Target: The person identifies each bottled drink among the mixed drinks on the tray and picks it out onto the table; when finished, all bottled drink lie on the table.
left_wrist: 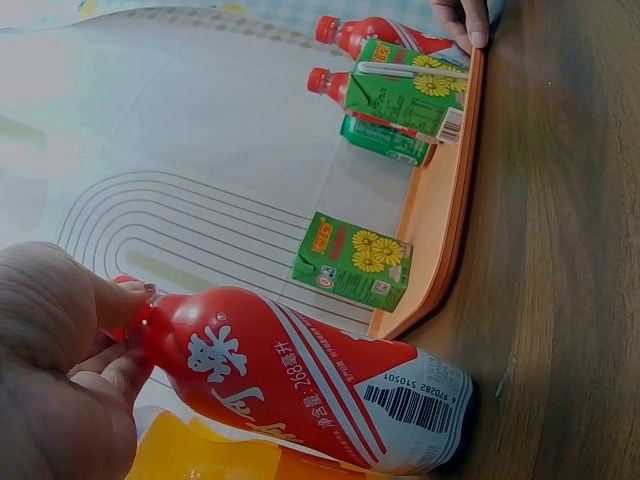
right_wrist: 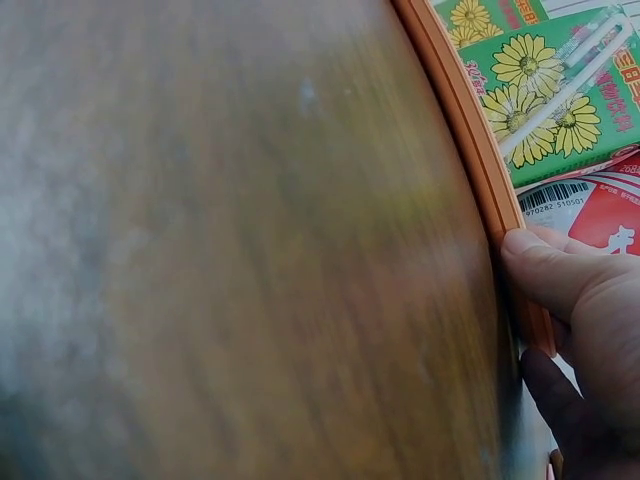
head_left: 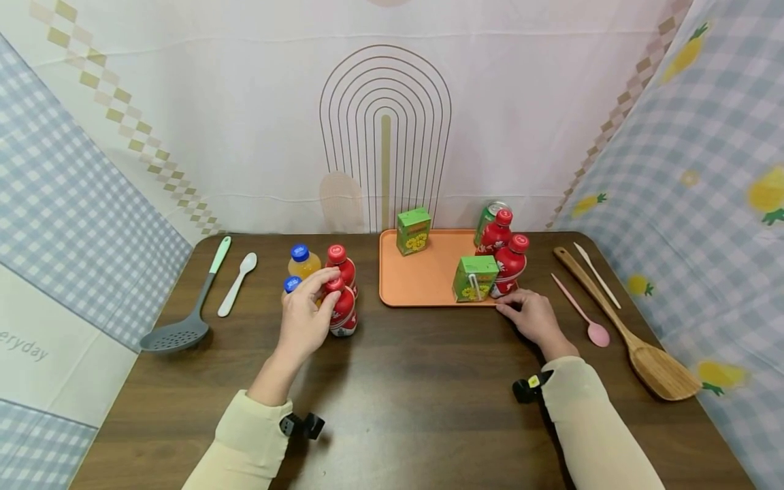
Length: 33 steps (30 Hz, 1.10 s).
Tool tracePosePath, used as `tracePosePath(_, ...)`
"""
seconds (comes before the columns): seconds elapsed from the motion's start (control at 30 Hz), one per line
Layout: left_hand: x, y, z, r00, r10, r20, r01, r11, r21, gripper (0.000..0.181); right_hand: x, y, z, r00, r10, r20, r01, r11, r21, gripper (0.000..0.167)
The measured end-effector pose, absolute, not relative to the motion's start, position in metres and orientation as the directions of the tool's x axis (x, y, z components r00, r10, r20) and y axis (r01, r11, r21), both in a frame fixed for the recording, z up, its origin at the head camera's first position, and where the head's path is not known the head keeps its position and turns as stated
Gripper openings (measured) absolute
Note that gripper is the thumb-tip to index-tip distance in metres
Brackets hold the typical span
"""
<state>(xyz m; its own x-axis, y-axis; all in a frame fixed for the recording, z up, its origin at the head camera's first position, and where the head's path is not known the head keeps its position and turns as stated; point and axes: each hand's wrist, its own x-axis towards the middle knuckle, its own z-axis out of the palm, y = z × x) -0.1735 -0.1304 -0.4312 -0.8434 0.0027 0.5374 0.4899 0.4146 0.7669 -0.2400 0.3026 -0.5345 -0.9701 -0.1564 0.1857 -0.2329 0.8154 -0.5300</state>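
Note:
My left hand [head_left: 306,313] pinches the red cap of a red drink bottle [left_wrist: 310,380], which stands upright at the left middle of the table. Behind it is another red bottle [head_left: 346,267], and beside these are two orange juice bottles with blue caps [head_left: 299,251], the nearer one partly hidden by the hand. My right hand [head_left: 534,317] grips the near right corner of the orange tray [right_wrist: 468,110], its thumb on the rim. On that tray stand two green drink cartons [head_left: 413,231], two red bottles [head_left: 510,264] and a green can [head_left: 488,216], partly hidden behind a bottle.
A grey slotted turner [head_left: 177,335] and a white spoon [head_left: 236,286] lie at the left. To the right are a pink spoon [head_left: 597,333], a wooden spatula [head_left: 661,371] and a cream-coloured stick-like utensil [head_left: 597,274]. Cloth hangs behind the table [head_left: 416,408] and at both sides.

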Motion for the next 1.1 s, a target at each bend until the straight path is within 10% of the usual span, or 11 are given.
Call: tracePosePath(1.1, -0.170, -0.114, -0.403, -0.746, 0.091, 0.659, 0.608, 0.496, 0.620, 0.037, -0.239, 0.303, -0.531, -0.975, -0.154, 0.158, -0.216, 0.811, -0.544, 0.013)
